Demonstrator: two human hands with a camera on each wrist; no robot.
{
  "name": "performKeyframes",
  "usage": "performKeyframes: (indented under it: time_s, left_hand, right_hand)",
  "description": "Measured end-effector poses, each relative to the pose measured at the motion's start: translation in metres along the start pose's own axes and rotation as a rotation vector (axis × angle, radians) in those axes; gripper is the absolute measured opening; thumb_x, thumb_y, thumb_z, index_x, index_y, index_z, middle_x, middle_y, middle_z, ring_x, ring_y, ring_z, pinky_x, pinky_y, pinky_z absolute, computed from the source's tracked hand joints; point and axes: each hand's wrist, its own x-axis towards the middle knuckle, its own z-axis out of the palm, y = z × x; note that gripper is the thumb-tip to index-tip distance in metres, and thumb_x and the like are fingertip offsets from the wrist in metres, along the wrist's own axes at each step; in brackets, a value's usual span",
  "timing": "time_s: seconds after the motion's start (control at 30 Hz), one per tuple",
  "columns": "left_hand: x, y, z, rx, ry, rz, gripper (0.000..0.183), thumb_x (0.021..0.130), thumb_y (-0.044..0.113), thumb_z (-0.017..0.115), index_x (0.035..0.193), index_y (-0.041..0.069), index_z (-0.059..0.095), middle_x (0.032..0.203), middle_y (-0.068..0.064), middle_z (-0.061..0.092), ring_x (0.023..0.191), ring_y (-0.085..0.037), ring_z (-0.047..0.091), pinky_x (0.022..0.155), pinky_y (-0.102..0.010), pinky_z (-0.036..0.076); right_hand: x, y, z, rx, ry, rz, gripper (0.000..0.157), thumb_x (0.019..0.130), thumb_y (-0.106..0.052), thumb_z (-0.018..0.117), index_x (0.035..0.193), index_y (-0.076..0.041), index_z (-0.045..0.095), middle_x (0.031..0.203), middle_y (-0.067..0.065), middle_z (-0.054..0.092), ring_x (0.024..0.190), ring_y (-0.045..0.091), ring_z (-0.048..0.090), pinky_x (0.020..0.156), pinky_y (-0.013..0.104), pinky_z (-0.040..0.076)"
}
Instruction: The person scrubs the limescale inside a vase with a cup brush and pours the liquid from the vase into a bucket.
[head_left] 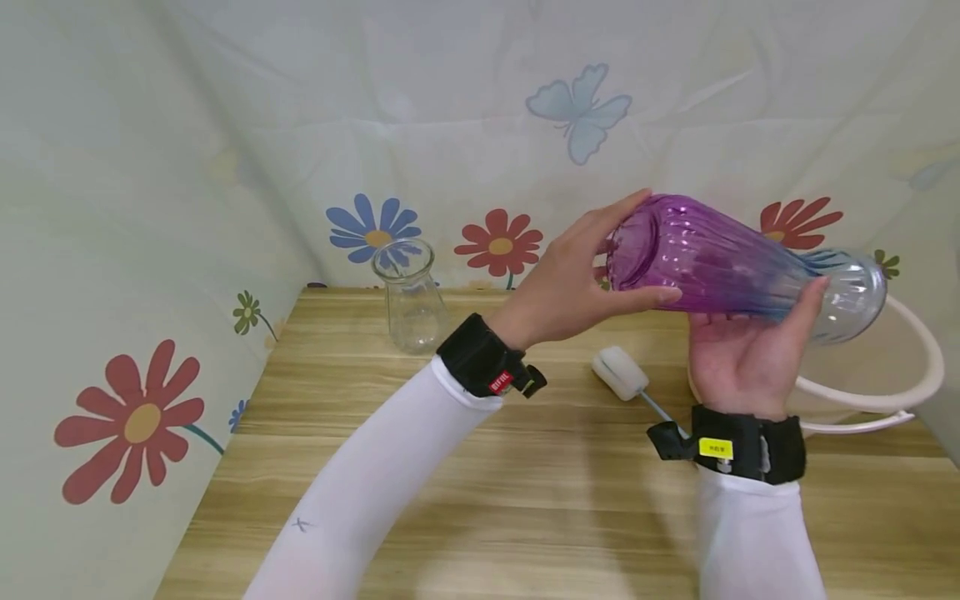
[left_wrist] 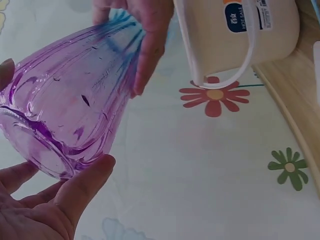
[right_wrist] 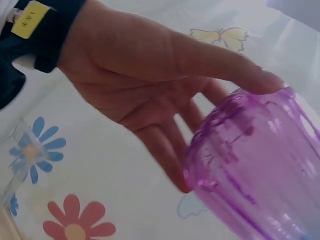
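A ribbed glass vase (head_left: 697, 258), purple at the base and fading through blue to a clear mouth, is held on its side above the table, mouth to the right. My left hand (head_left: 566, 279) grips its base, thumb along the near side and fingers round the far edge. Lower on the vase, my right hand (head_left: 742, 362) holds the narrow blue neck from underneath, thumb up over its near side. In the left wrist view, the right hand's fingers (left_wrist: 152, 45) wrap the neck. The right wrist view shows the left hand (right_wrist: 145, 80) cupping the purple base.
A clear glass jar (head_left: 412, 300) stands at the back left of the wooden table (head_left: 525, 500). Below the vase lies a sponge brush (head_left: 621, 372) with a white head. A cream bucket (head_left: 930, 358) with a handle is at the right, behind the right hand.
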Motion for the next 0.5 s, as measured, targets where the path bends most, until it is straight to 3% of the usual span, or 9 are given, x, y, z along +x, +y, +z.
performKeyframes:
  time_s: [0.1,0.17,0.27,0.4,0.5]
  left_hand:
    - [-0.011,-0.017,0.002,-0.139,-0.006,-0.025,0.101,0.085,0.037,0.086,0.164,0.031,0.024,0.157,0.0,0.04,0.134,-0.018,0.057,0.1,-0.02,0.054]
    - [-0.018,-0.029,0.004,-0.229,-0.018,-0.044,0.102,0.085,0.031,0.087,0.164,0.029,0.023,0.157,0.0,0.039,0.133,-0.023,0.059,0.098,-0.022,0.055]
    - [-0.028,-0.046,0.006,-0.281,-0.037,-0.057,0.105,0.084,0.026,0.088,0.164,0.025,0.022,0.157,-0.002,0.038,0.132,-0.027,0.06,0.098,-0.027,0.057]
    - [-0.043,-0.065,0.01,-0.252,-0.064,-0.075,0.107,0.081,0.028,0.09,0.163,0.022,0.022,0.155,-0.004,0.041,0.129,-0.025,0.061,0.098,-0.029,0.057]
    - [-0.053,-0.078,0.014,-0.174,-0.066,-0.074,0.108,0.078,0.033,0.092,0.161,0.019,0.024,0.152,-0.004,0.045,0.13,-0.019,0.059,0.101,-0.027,0.055]
  right_hand:
    - [-0.001,0.004,0.004,-0.161,-0.055,-0.031,0.05,0.107,-0.055,0.044,0.149,-0.028,0.047,0.152,0.007,0.052,0.143,0.025,0.05,0.115,0.046,0.046]
    - [-0.001,0.008,0.007,-0.342,-0.101,-0.09,0.047,0.108,-0.051,0.042,0.151,-0.03,0.043,0.15,0.007,0.05,0.142,0.024,0.049,0.113,0.046,0.048]
    - [-0.001,0.017,0.013,-0.547,-0.128,-0.182,0.044,0.109,-0.043,0.045,0.15,-0.028,0.043,0.138,0.007,0.053,0.131,0.022,0.052,0.106,0.04,0.051]
    - [-0.001,0.034,0.02,-0.677,-0.113,-0.252,0.04,0.107,-0.03,0.056,0.144,-0.015,0.049,0.122,0.008,0.058,0.112,0.02,0.058,0.09,0.03,0.054]
    - [-0.002,0.048,0.027,-0.819,-0.091,-0.25,0.04,0.105,-0.023,0.06,0.142,-0.011,0.05,0.124,0.007,0.058,0.115,0.018,0.056,0.095,0.029,0.052]
